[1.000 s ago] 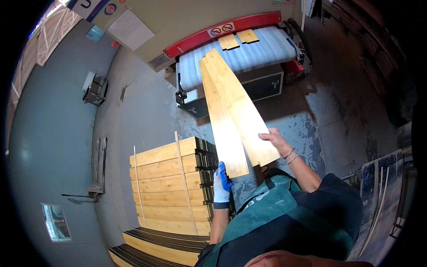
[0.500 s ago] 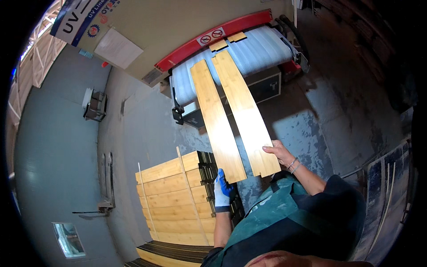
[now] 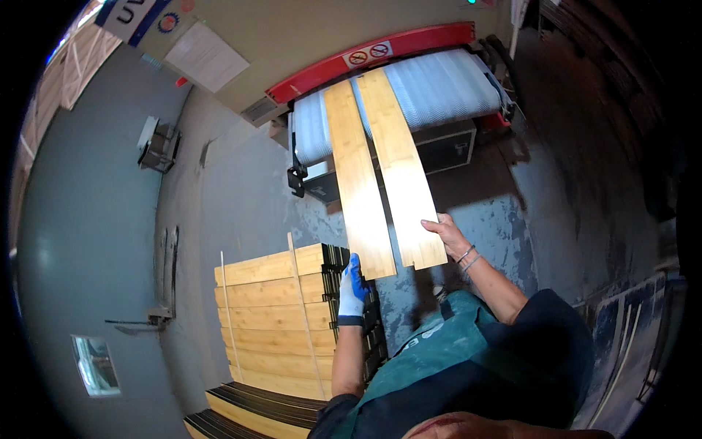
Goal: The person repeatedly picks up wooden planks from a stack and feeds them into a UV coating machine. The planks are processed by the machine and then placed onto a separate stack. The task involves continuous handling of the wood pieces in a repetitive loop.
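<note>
Two long, light-brown wooden planks lie side by side with a narrow gap between them. The far ends of the left plank [image 3: 358, 186] and the right plank [image 3: 401, 168] rest on the blue-grey ribbed conveyor belt [image 3: 442, 86]; their near ends reach back to me. In a white and blue glove, my left hand [image 3: 353, 291] is closed on the left plank's near end at its outer edge. My bare right hand [image 3: 449, 235] grips the right plank's outer edge, thumb on top. The fingers beneath both planks are hidden.
A red bar [image 3: 311, 79] with warning signs crosses the machine above the belt. Left of me stands a stack of similar planks [image 3: 274, 311] with thin upright strips against it. More planks [image 3: 256, 410] lie below. A dark board [image 3: 625, 344] stands at the right.
Both planks have slid farther onto the belt, close to the red bar, with my hands following. Two plank ends seen earlier under the bar are out of sight. The view has shifted slightly.
</note>
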Demonstrator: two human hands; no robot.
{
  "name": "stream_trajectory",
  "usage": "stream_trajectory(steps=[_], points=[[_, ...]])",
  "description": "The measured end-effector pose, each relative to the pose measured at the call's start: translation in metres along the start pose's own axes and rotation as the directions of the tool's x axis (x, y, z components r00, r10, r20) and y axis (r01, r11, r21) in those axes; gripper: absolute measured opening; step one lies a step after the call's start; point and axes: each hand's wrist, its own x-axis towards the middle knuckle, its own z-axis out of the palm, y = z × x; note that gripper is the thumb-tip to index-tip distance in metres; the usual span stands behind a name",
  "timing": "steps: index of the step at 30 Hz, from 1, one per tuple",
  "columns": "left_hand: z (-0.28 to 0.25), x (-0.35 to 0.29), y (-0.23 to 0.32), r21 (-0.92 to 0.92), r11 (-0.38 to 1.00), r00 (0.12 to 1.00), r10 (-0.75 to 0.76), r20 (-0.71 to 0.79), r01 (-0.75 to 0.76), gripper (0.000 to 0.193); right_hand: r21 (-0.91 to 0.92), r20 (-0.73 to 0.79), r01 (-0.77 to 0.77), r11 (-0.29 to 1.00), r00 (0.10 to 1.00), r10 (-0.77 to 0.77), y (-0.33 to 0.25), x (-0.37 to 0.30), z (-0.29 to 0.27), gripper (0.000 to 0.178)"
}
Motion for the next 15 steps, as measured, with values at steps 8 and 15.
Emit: stream_trajectory(steps=[8,15], points=[[0.017,0.029,0.039,-0.279,0.950,0.990,-0.136,0.047,0.144,0.051,-0.002,0.057,-0.019,1.000,0.998,0.019,0.002,0.043,-0.013,0.028],[0.034,0.029,0.060,-0.497,0.854,0.988,-0.118,0.100,0.153,0.038,0.030,0.057,-0.060,0.998,0.997,0.058,-0.005,0.064,-0.044,0.028]])
